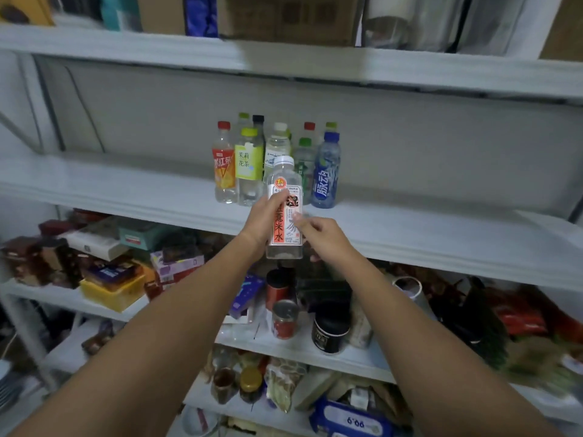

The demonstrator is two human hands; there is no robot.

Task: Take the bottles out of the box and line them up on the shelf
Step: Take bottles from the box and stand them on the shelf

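Note:
A clear bottle with a white cap and an orange-and-white label (285, 197) is upright in front of the white shelf (410, 234). My left hand (263, 222) is wrapped around its left side. My right hand (318, 233) touches its right side with the fingertips. Behind it on the shelf stands a group of several bottles, among them a red-capped orange one (224, 162), a yellow-green tea bottle (249, 165) and a blue bottle (326, 171). The box is not in view.
The shelf above (284, 61) carries cardboard boxes and bags. Lower shelves are crowded with packets, a yellow tub (110, 288), cans (284, 318) and a black jar (329, 331). Bare shelf surface lies left and right of the bottle group.

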